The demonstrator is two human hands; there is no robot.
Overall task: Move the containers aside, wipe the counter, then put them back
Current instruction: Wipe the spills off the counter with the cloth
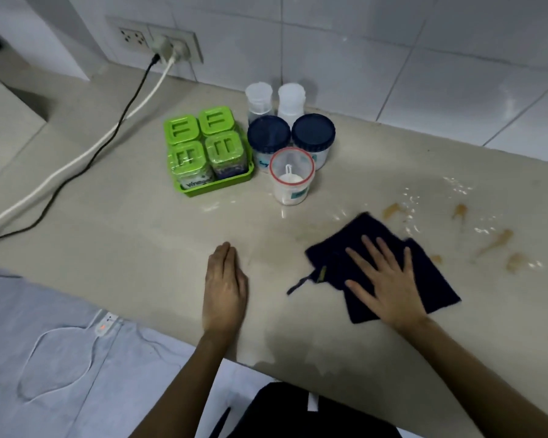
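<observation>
My right hand [383, 279] presses flat, fingers spread, on a dark navy cloth [431, 279] lying on the beige counter [140, 248]. My left hand [225, 286] rests flat on the bare counter, fingers together, holding nothing. Behind them stands a group of containers: a green tray [215, 184] with several green-lidded jars [200, 143], two jars with dark blue lids [269, 134], a clear red-rimmed jar [292, 178] with white powder and a scoop, and two translucent white bottles [291, 99] by the wall. Brown stains and water drops [494, 245] lie right of the cloth.
A wall socket [168, 45] at the back left holds plugs; a white cable [76, 159] and a black cable [86, 162] run across the counter's left side. White wall tiles [424, 58] back the counter. The front edge is near my body.
</observation>
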